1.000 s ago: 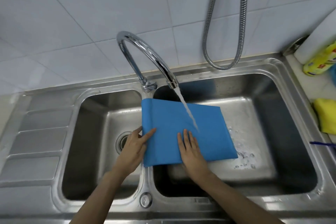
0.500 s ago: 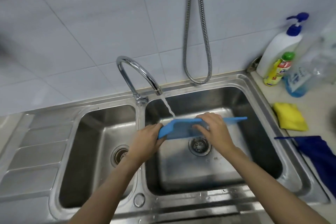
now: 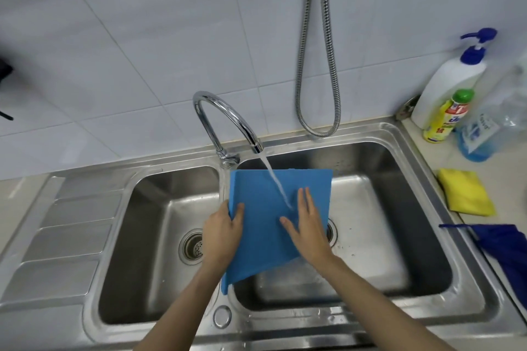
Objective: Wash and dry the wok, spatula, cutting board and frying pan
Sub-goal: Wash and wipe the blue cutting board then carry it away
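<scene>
Blue cutting board (image 3: 265, 208) tilts over our sink's divider (image 3: 225, 302) under running water (image 3: 275, 179), our left hand (image 3: 221, 234) clamped on its left edge, our right hand (image 3: 309, 225) spread flat on top.

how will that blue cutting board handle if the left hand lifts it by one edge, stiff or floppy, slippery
Probably stiff: the cutting board stays flat though the left hand grips only its edge. Likely slippery, since the faucet stream runs over it under the flat right hand. It looks thin, so probably light.

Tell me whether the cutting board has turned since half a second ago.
Yes. The cutting board has turned from edge-on to face-up under the faucet.
</scene>
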Motion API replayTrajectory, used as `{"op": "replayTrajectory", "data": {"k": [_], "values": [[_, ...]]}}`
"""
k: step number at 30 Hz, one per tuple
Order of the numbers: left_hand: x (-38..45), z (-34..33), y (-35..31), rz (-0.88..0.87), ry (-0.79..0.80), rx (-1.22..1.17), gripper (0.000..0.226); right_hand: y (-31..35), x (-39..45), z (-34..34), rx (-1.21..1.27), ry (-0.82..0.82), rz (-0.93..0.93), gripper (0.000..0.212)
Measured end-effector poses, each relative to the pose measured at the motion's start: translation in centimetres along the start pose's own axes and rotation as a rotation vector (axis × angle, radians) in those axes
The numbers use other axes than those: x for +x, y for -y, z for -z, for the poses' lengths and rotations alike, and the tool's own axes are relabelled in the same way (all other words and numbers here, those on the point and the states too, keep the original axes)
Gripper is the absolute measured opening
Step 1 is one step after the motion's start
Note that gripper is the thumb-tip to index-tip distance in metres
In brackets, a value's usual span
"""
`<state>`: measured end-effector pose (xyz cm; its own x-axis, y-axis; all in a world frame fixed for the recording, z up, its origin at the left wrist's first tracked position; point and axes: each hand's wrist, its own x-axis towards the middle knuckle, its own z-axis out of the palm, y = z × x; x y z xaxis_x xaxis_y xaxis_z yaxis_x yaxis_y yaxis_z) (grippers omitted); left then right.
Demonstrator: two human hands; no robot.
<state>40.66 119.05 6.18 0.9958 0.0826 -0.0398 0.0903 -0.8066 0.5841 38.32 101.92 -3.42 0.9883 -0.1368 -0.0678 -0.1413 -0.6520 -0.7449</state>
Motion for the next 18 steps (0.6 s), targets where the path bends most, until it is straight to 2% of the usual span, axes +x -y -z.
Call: {"op": "replayTrajectory", "data": {"k": [3, 7, 13, 18], "values": [[1.0, 0.6, 2.0, 0.187, 0.019, -0.100, 0.028, 0.3, -0.6, -2.2, -0.059, 0.089, 0.068, 0.082], [2.6, 1.5, 3.6, 0.347, 0.106, -0.229, 0.025, 1.1, -0.2, -5.1, -0.144, 0.147, 0.158, 0.090], [5.9, 1.0, 5.7, 0.358, 0.256, -0.112, 0.021, 3.2, 1.3, -9.4, -0.257, 0.245, 0.274, 0.069], [8.2, 0.5, 6.7, 0.369, 0.286, -0.117, 0.022, 2.6, 2.3, -12.0, -0.240, 0.249, 0.337, 0.061]]}}
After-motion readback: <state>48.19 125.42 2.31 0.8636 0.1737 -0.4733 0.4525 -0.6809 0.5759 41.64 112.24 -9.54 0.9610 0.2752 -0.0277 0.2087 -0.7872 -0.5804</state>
